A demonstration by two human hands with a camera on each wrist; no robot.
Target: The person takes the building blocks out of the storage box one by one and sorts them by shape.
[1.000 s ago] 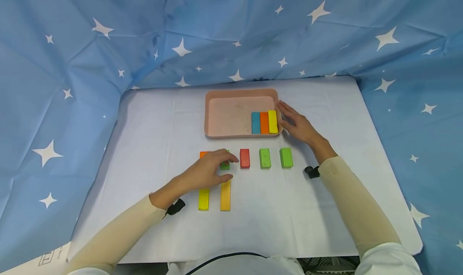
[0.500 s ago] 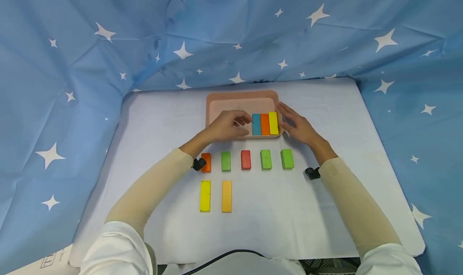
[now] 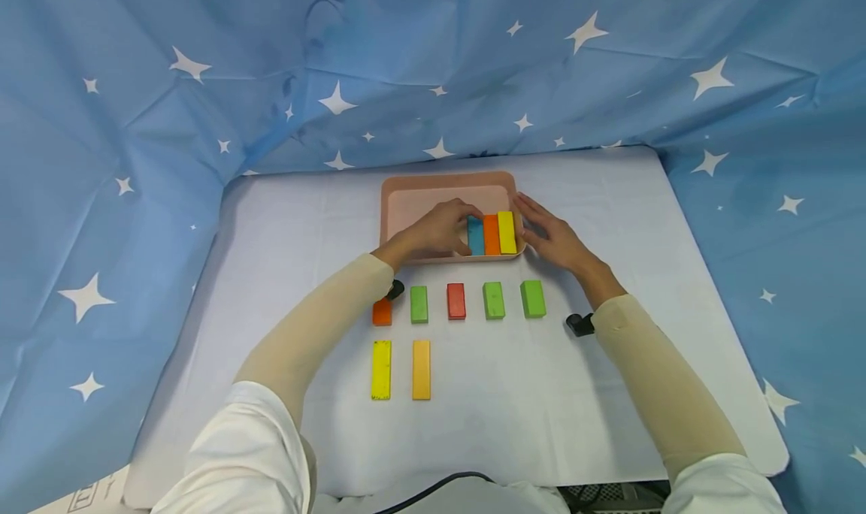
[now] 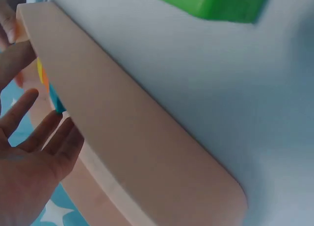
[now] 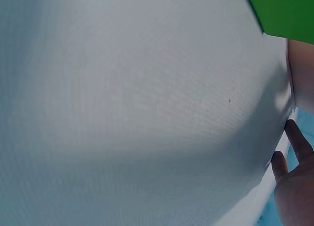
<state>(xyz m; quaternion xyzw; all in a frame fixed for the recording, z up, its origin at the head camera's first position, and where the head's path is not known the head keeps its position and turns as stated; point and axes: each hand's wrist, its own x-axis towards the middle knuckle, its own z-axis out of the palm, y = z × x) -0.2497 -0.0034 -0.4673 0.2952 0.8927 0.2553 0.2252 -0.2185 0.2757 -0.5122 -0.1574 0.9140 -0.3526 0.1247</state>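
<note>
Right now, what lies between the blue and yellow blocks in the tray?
The head view shows an orange block between the blue block and yellow block.

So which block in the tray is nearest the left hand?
The blue block, leftmost in the tray, beside the left hand; its orange block and yellow block lie beyond.

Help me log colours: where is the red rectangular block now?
In the head view, the red rectangular block lies just right of centre on the white tabletop, between two green rectangular blocks, in front of the pink rectangular tray.
</note>
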